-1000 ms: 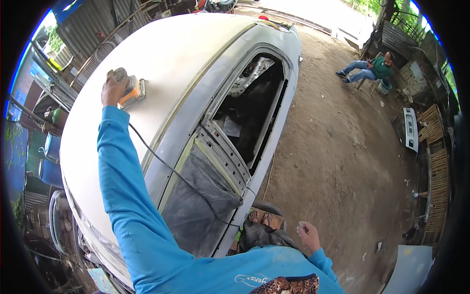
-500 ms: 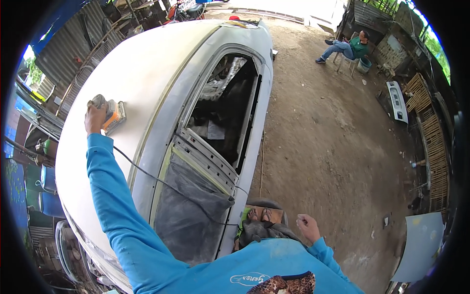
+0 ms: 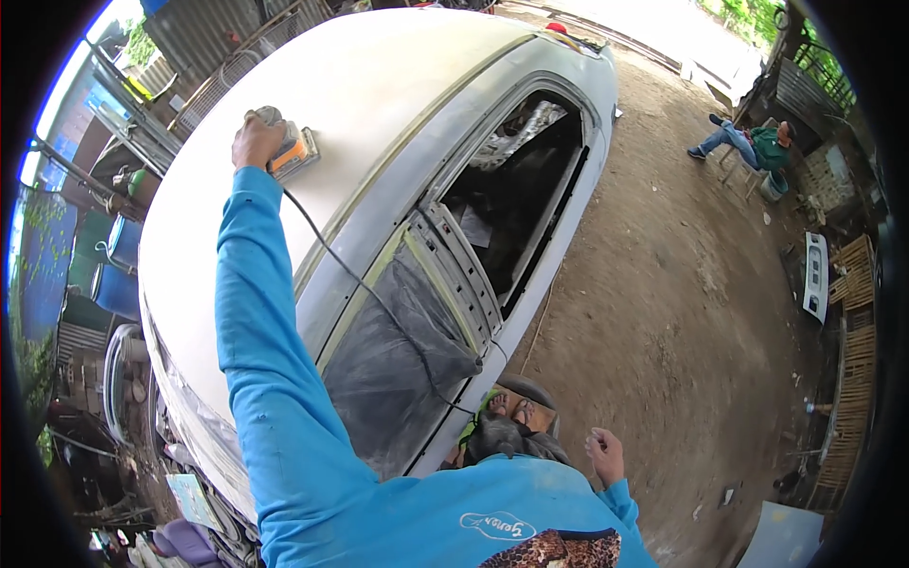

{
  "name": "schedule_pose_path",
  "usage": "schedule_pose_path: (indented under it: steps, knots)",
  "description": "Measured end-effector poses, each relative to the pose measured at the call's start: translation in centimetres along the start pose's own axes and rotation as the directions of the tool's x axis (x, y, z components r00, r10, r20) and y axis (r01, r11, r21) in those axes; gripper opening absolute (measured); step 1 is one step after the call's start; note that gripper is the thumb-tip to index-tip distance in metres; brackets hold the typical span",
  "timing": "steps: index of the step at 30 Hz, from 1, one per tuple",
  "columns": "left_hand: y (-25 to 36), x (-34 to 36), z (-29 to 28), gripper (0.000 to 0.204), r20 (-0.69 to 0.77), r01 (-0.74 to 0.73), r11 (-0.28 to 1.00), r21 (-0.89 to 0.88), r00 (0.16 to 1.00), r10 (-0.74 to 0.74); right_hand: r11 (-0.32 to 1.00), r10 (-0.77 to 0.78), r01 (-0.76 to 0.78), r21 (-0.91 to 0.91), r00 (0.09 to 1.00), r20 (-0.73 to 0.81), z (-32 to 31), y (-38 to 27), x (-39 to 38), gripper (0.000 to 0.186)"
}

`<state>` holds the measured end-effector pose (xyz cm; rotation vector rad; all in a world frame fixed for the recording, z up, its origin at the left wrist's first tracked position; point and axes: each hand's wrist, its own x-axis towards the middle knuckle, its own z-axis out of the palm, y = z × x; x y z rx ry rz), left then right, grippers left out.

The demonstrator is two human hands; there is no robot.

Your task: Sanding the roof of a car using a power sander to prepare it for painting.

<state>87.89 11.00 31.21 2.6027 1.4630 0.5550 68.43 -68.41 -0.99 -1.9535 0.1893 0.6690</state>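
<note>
My left arm stretches forward over the pale car roof point(image 3: 379, 104). At its end, my left hand point(image 3: 254, 142) is wrapped round the top of an orange and grey power sander point(image 3: 295, 151), whose base rests on the roof. A dark cord point(image 3: 360, 282) trails from the sander back across the roof and the covered window toward my feet. My right hand point(image 3: 604, 456) hangs in the air to the right of the car, its fingers loosely curled and a little apart, with nothing visible in them.
Dark sheeting point(image 3: 398, 350) covers the nearer window; the farther window opening point(image 3: 516, 199) has no glass. My feet point(image 3: 511, 409) are on a board beside the car. A person point(image 3: 757, 147) sits at far right near a bumper point(image 3: 815, 276). Blue drums point(image 3: 118, 289) stand left.
The view has turned and shifted, so the car sits farther right in it. My left hand keeps its hold on the sander on the roof. My right hand stays raised beside the car.
</note>
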Motion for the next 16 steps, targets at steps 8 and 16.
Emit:
schedule_pose_path:
  steps: [8, 16]
  knots:
    - [-0.1, -0.2, 0.0, 0.073, 0.039, 0.044, 0.999, 0.016, 0.998, -0.045, 0.999, 0.029, -0.029, 0.033, 1.0, 0.002, 0.0, -0.2, 0.3, 0.026]
    - [-1.9, -0.2, 3.1, 0.109, -0.067, 0.014, 0.981, -0.195, 0.997, -0.028, 0.998, -0.003, 0.004, -0.065, 1.0, 0.011, -0.1, -1.6, -0.3, 0.025]
